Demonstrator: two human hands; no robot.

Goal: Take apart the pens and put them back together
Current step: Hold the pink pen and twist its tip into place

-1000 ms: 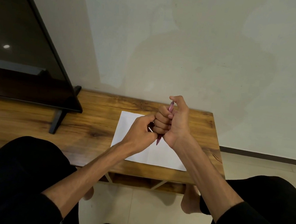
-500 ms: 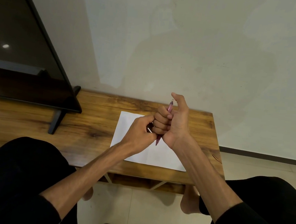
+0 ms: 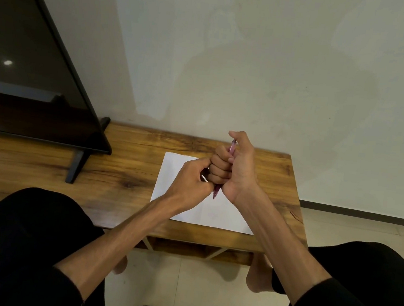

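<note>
A pink pen (image 3: 231, 147) stands nearly upright in the fist of my right hand (image 3: 234, 168), above a white sheet of paper (image 3: 217, 213). Its top end pokes out beside my thumb and its dark tip (image 3: 215, 193) juts out below the fist. My left hand (image 3: 191, 180) is curled against the right fist and pinches a thin white part (image 3: 204, 177), only a short stretch of which shows between the hands. The rest of that part is hidden by my fingers.
The paper lies on a wooden table (image 3: 120, 169) against a pale wall. A dark TV screen (image 3: 31, 74) on a black stand (image 3: 76, 165) fills the table's left side. My knees in black trousers sit below the table's front edge.
My right thumb rose off the pen's top half a second ago and has curled back down beside it. Both hands otherwise stay in place.
</note>
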